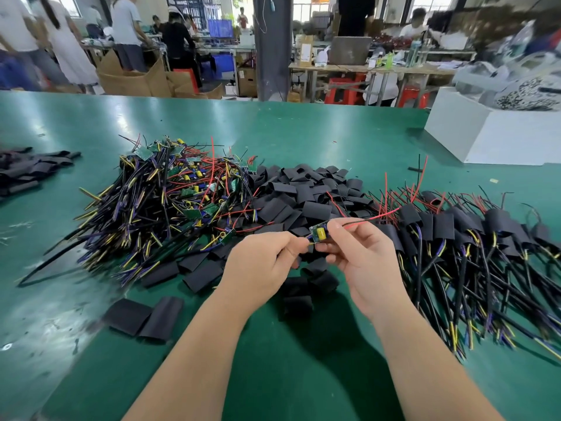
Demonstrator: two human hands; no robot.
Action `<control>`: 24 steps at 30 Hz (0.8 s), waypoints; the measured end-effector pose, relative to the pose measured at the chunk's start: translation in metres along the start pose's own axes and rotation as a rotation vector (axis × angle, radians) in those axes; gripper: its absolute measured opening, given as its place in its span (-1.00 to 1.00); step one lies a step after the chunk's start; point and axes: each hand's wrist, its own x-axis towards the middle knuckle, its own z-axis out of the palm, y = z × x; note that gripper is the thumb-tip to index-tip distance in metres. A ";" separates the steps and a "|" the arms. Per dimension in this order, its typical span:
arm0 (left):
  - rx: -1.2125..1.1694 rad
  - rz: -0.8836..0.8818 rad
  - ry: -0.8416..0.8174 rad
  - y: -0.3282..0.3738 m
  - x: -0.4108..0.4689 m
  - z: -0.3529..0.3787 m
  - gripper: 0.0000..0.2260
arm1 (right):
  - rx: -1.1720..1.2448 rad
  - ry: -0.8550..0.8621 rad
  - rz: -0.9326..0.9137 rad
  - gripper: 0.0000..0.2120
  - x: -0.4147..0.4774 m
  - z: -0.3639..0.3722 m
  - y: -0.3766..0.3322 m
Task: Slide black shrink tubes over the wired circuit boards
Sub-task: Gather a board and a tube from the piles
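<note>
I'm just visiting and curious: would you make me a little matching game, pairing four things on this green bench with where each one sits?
Things:
1. bare wired boards pile
2. loose black tubes heap
3. sleeved boards pile
4. white box

Places:
A. far right of the table
B. middle, beyond the hands
C. left of the hands
D. right of the hands

Pairs: 1-C, 2-B, 3-D, 4-A

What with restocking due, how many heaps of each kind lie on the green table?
Bare wired boards: 1 heap
Loose black tubes, with a second heap at far left: 2 heaps
Sleeved boards: 1 heap
Total: 4 heaps
</note>
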 end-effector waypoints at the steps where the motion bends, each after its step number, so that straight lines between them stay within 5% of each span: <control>1: -0.126 -0.127 -0.074 0.002 0.001 0.002 -0.52 | -0.031 -0.019 -0.034 -0.85 0.000 0.000 0.000; 6: -0.574 -0.380 -0.212 0.003 0.007 0.000 -0.66 | -0.066 -0.121 -0.111 -0.89 -0.001 0.000 0.000; 11: -0.530 -0.379 0.002 0.005 0.008 -0.001 -0.79 | -0.044 -0.110 -0.114 -0.93 -0.002 0.001 0.001; 14: -0.447 -0.203 0.117 0.006 0.005 -0.003 -0.77 | 0.033 0.013 -0.012 -0.94 0.001 0.001 0.001; 20: -0.197 -0.036 0.093 0.003 -0.001 0.000 -0.85 | 0.011 0.141 0.117 -0.82 0.005 -0.003 0.006; 24: -0.265 -0.114 0.083 0.004 0.002 0.002 -0.86 | 0.002 0.123 0.070 -0.78 0.006 -0.003 0.005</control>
